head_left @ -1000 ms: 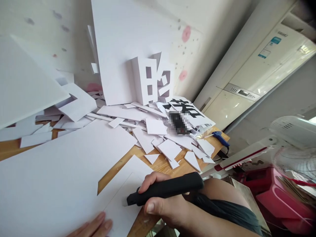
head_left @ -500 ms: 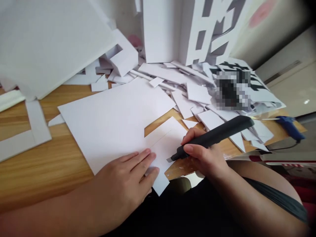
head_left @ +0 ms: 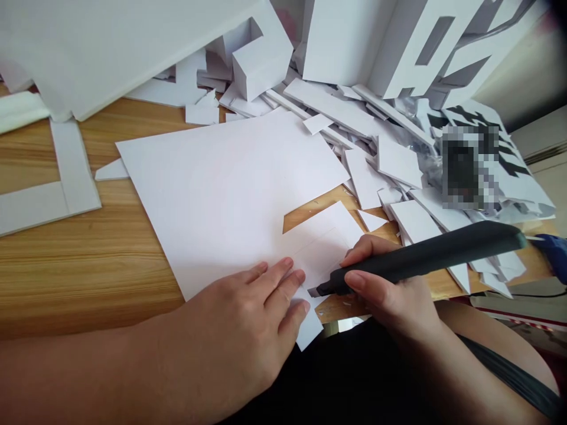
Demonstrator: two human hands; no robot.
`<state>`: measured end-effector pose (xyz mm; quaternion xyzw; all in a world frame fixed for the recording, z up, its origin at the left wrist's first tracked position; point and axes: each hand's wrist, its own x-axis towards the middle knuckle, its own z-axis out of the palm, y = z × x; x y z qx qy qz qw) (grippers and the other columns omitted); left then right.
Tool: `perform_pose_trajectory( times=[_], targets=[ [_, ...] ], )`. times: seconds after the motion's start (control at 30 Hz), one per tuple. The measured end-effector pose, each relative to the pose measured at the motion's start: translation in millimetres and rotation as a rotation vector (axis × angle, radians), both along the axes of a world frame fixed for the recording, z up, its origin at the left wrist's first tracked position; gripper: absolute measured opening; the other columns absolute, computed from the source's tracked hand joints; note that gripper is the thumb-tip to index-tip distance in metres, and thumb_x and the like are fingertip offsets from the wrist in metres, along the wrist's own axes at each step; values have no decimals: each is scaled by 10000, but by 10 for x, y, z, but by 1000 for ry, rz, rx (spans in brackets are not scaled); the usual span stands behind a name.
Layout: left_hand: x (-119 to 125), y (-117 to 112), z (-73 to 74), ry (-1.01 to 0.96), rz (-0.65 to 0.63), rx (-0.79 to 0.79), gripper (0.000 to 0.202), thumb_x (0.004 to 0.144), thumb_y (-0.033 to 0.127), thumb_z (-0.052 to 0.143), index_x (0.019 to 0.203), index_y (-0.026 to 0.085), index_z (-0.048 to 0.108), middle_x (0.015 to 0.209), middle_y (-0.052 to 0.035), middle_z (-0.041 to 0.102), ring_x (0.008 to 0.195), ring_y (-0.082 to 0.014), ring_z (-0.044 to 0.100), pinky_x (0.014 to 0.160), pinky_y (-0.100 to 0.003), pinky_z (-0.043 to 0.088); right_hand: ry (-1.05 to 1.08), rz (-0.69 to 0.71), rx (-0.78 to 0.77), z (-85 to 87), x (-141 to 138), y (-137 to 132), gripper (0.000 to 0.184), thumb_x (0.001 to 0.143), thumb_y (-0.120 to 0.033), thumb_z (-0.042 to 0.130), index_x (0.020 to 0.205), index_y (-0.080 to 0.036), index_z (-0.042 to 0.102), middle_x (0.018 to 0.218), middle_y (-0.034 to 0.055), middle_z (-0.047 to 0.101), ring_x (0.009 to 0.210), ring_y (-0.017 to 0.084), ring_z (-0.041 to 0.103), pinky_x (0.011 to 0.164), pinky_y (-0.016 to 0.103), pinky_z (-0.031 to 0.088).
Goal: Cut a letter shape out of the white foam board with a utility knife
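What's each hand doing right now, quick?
Left hand: open, resting on the white sheet.
Right hand: closed around the black cutter.

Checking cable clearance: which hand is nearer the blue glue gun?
Right. The right hand, holding the black cutter, is left of the blue glue gun in the picture; the left hand is farther left, fingers on the white board.

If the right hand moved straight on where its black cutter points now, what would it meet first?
Likely the left hand, lying on the white board just past the blade; whether the blade touches that board is unclear.
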<state>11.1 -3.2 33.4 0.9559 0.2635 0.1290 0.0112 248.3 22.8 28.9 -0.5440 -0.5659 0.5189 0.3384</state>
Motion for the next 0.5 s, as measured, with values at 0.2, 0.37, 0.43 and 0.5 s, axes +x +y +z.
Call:
perform_pose_trajectory(
  times=[0.2,0.37,0.43,0.5],
  targets=[
    [-23,-17,-27,-16,-30,-1,341,942,223,449,1180,136,677,1280,-123,656,1206,-310,589,967,-444,508,9,-8,-22,-16,44,-5,274,718,-437,773,733,-203,631,561,-19,601,470,124,527,402,223,389],
    [-37,-68,-90,-38,25,1,302,949,253,475,1156,185,684,1270,-55,669,1235,-281,556,1020,-424,466,155,-171,91,34,190,130,309,667,-471,770,664,-201,620,555,-2,584,476,141,542,392,237,395],
    [-27,-52,-115,-64,32,10,282,942,281,510,1145,194,685,1260,-35,676,1236,-267,552,1065,-406,427,217,-203,147,65,306,185,307,670,-476,757,659,-202,619,550,6,581,492,156,559,393,243,401],
    [-22,3,-135,-116,32,19,253,935,286,535,1118,211,692,1234,-11,691,1215,-226,567,1120,-359,364,209,-220,216,103,447,208,273,694,-456,745,707,-206,635,585,8,597,522,161,565,417,249,416]
  ],
)
